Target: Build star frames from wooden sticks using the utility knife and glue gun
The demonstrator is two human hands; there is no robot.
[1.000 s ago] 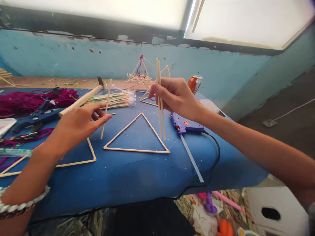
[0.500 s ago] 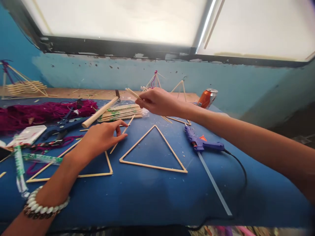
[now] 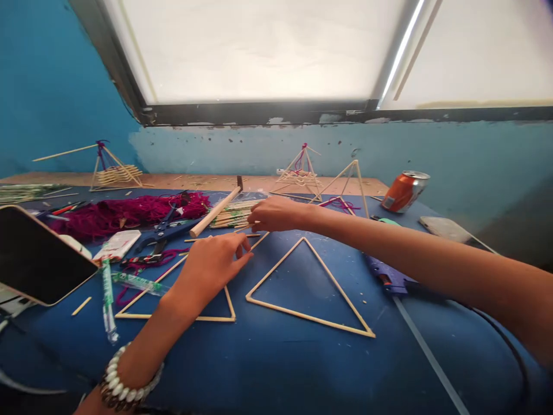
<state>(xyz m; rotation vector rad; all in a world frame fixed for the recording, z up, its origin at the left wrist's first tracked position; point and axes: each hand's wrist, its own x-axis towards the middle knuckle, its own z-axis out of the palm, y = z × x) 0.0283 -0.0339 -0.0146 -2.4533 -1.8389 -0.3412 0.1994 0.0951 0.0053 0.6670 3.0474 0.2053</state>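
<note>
R hand (image 3: 276,214) down by sticks (image 3: 228,215), can (image 3: 402,193) nr tbl (image 3: 311,369) edge

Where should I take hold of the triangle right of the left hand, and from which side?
Probably pinch the triangle midway along its near stick, coming from the near side and slightly above: it lies flat, and that thin stick is uncovered, its middle away from the joined corners.
</note>
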